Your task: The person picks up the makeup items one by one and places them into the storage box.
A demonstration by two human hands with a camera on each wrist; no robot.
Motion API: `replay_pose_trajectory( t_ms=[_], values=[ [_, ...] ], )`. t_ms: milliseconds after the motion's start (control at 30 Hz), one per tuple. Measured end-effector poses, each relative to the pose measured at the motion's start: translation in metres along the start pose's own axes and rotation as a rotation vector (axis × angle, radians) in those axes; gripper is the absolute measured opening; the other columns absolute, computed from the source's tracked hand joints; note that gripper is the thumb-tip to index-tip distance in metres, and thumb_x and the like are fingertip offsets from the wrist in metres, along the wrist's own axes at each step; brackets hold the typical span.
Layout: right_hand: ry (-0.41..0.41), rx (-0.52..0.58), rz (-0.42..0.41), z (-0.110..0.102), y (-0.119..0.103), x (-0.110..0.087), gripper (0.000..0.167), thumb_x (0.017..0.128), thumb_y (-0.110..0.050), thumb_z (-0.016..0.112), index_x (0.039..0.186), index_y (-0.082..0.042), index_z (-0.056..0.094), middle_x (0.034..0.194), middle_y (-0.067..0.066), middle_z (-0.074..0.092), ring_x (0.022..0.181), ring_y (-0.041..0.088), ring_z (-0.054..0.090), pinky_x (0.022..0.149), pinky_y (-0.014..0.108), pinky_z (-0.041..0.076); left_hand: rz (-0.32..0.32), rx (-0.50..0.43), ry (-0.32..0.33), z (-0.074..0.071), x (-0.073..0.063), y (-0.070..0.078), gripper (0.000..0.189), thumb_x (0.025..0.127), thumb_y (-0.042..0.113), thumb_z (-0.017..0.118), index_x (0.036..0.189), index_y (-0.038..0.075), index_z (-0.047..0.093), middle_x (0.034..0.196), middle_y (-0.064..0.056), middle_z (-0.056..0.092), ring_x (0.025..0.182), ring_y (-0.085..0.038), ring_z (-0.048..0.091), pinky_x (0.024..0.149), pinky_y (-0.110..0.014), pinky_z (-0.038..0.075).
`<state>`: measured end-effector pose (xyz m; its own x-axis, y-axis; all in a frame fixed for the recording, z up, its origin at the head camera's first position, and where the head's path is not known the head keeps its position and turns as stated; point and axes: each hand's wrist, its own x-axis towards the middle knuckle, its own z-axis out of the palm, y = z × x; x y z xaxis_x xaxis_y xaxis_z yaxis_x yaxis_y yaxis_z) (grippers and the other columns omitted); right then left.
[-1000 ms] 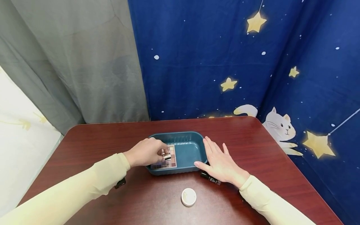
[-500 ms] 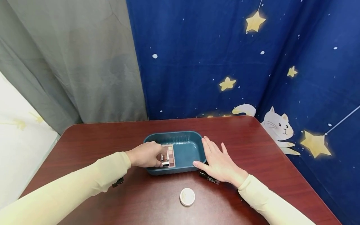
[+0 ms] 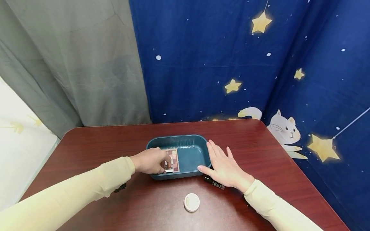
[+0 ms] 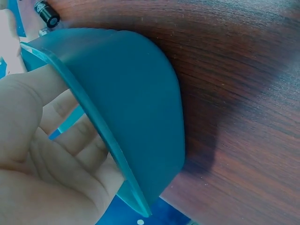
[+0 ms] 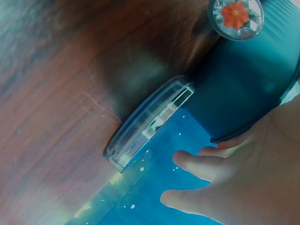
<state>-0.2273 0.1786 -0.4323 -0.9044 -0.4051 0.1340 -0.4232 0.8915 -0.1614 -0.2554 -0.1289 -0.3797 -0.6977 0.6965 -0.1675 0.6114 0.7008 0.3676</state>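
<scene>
We curl our left fingers (image 3: 165, 156) round a small tube (image 3: 169, 171); beneath them, the palette (image 3: 175, 160) lies in the tray (image 3: 190, 157). Our right fingers (image 3: 213, 149) rest straight against the tray, gripping nothing.

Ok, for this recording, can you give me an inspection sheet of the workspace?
Surface: dark reddish table.
Job's things: teal tray with a makeup palette in its left part; small shiny piece there too.
Clutter: white round container and black tube on the tray's near side; clear-rimmed item in the right wrist view.
Hands: left hand in the tray at the shiny piece, grip unclear; right hand outstretched at the tray's right end.
Cables: nothing seen.
Surroundings: gray curtain, blue patterned curtain.
</scene>
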Motion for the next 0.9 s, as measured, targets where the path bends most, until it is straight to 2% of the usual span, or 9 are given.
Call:
replay_pose_trajectory(
  t_ms=[333,633,900],
  values=[
    [-0.004,-0.004,-0.004,0.0004,0.0001,0.0005,0.105,0.091,-0.083,0.030,0.162,-0.007,0.015,0.167,0.009,0.018,0.150,0.027,0.024,0.113,0.068,0.014,-0.027,0.053,0.011,0.0062,0.0025,0.0007,0.018,0.084,0.008,0.080,0.095,0.022,0.078,0.084,0.010,0.068,0.073,-0.007,0.059,0.072,-0.031,0.054],
    [0.004,0.010,-0.002,0.0008,0.0003,-0.0002,0.105,0.090,-0.083,0.031,0.162,-0.007,0.016,0.167,0.009,0.018,0.150,0.027,0.023,0.113,0.068,0.012,0.058,0.091,0.026,0.0056,0.0019,0.0003,0.020,0.082,0.004,0.078,0.092,0.021,0.078,0.081,0.010,0.068,0.072,-0.006,0.057,0.069,-0.028,0.053],
    [0.001,0.012,0.003,0.0007,0.0001,-0.0005,0.105,0.090,-0.083,0.031,0.162,-0.007,0.016,0.167,0.008,0.017,0.151,0.026,0.022,0.114,0.068,0.011,0.062,0.062,0.019,0.0062,0.0022,0.0003,0.019,0.084,0.004,0.079,0.093,0.022,0.077,0.082,0.010,0.068,0.072,-0.006,0.057,0.071,-0.028,0.053]
  ],
)
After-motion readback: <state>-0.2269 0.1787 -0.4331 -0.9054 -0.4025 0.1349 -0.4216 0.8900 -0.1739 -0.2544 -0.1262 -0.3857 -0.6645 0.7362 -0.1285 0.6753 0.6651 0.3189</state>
